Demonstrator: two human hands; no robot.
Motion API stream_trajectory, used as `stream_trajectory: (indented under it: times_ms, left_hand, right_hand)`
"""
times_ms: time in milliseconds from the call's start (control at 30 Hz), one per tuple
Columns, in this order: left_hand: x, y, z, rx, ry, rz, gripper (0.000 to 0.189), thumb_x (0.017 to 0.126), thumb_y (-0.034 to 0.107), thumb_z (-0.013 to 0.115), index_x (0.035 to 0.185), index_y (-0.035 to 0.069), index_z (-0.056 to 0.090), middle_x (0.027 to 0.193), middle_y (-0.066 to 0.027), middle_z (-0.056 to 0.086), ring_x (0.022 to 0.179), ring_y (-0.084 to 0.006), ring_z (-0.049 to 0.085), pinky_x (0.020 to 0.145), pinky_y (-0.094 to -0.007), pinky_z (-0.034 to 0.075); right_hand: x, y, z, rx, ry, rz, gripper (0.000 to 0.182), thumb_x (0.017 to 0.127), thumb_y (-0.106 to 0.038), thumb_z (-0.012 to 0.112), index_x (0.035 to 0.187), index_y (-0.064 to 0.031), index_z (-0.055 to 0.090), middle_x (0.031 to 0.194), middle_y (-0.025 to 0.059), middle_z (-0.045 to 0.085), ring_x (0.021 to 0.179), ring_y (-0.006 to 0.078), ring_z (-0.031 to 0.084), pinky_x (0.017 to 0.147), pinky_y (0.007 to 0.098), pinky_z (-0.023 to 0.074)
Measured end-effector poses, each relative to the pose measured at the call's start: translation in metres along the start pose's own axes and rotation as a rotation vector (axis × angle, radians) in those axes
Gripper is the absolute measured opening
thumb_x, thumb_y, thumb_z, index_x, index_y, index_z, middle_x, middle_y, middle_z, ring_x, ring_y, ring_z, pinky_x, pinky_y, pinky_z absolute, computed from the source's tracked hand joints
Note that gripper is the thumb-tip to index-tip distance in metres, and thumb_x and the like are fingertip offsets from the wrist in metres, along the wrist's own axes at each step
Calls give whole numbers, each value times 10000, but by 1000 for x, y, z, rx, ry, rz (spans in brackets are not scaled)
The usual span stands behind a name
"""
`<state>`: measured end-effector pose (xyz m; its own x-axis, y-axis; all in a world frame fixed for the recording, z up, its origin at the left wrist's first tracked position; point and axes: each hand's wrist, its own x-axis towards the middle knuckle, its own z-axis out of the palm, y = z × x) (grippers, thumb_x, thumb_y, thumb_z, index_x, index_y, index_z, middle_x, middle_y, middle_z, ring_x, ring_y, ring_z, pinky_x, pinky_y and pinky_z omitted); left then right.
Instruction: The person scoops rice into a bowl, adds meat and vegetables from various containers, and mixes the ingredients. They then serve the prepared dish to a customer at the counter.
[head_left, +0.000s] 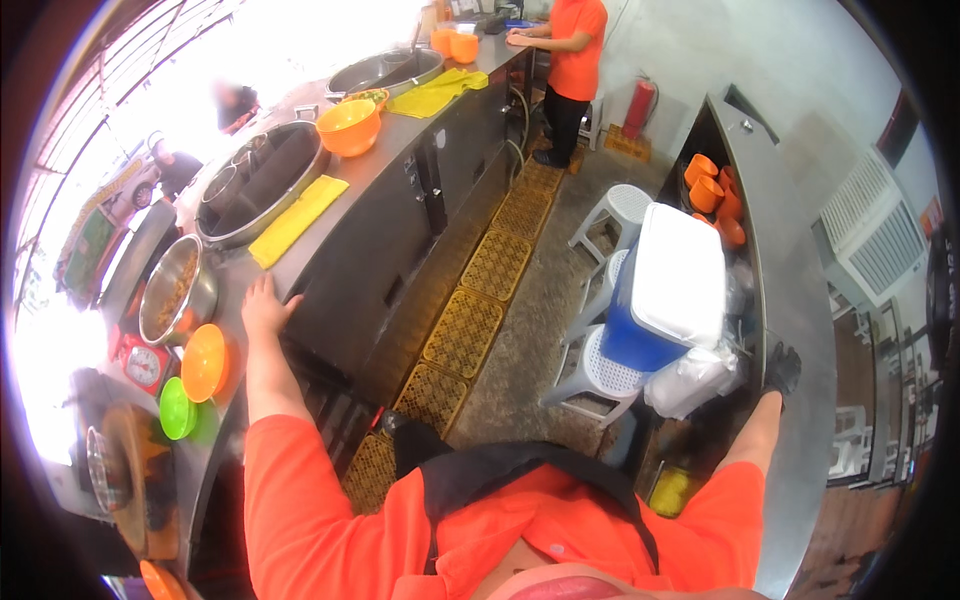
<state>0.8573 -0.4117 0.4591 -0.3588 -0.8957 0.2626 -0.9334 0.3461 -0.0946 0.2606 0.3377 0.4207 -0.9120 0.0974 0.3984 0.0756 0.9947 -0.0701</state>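
Observation:
My bare left hand (265, 306) lies on the edge of the steel counter (315, 217), fingers apart, with nothing in it. A folded yellow cloth (298, 220) lies just beyond its fingertips. Left of that hand are a steel bowl (204, 289) with food in it, an orange bowl (204, 363), a green bowl (178, 409) and a red dial scale (143, 364). My right hand (782, 369), in a black glove, rests on the metal counter (799, 442) at the right, and nothing shows in it. A large round steel pot (319, 169) is set into the left counter.
A blue cooler with a white lid (680, 274) stands on plastic stools (611, 371) between the counters. Yellow plastic grates (463, 322) line the floor. A co-worker in an orange shirt (576, 49) stands at the far end near a fire extinguisher (640, 109). Orange cups (705, 193) fill a right-hand shelf.

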Motion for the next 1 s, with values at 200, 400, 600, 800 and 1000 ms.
stream_trajectory:
  times_ms: [200, 400, 600, 800, 1000]
  left_hand:
    - [-2, 7, -6, 52, 40, 16, 804, 705, 536, 662, 1334, 101, 412, 1387, -98, 399, 1267, -287, 382, 1018, -424, 347]
    - [-4, -1, 1, -27, 98, 44, 764, 703, 511, 671, 1309, 106, 441, 1384, -112, 398, 1242, -298, 407, 1002, -417, 363]
    - [2, -1, 7, -53, 124, 79, 743, 690, 496, 684, 1280, 100, 466, 1324, -134, 465, 1203, -311, 446, 984, -404, 379]
    - [-4, -11, 2, -45, 102, 61, 732, 689, 522, 684, 1250, 92, 490, 1283, -132, 500, 1189, -297, 463, 980, -406, 384]
    - [9, 4, 4, -56, 89, 76, 765, 691, 544, 669, 1258, 64, 482, 1283, -141, 500, 1185, -307, 468, 990, -396, 381]
  right_hand:
    - [3, 9, 6, -12, 42, -14, 560, 902, -457, 415, 1191, 5, 542, 1199, 231, 547, 1169, 361, 470, 1000, 429, 366]
    - [3, 5, 6, -21, 25, -9, 581, 905, -475, 394, 1198, 5, 539, 1222, 221, 537, 1178, 358, 464, 1013, 422, 353]
    - [2, 7, 3, -70, -12, -8, 592, 914, -471, 366, 1217, 12, 526, 1253, 178, 531, 1201, 343, 449, 1035, 400, 328]
    - [13, 4, 21, -69, 13, -61, 567, 917, -460, 365, 1155, 8, 578, 1202, 197, 560, 1144, 361, 493, 1004, 408, 355]
    - [31, 75, 44, -83, 37, -73, 673, 898, -548, 362, 1108, 46, 598, 1152, 239, 576, 1071, 377, 545, 951, 425, 414]
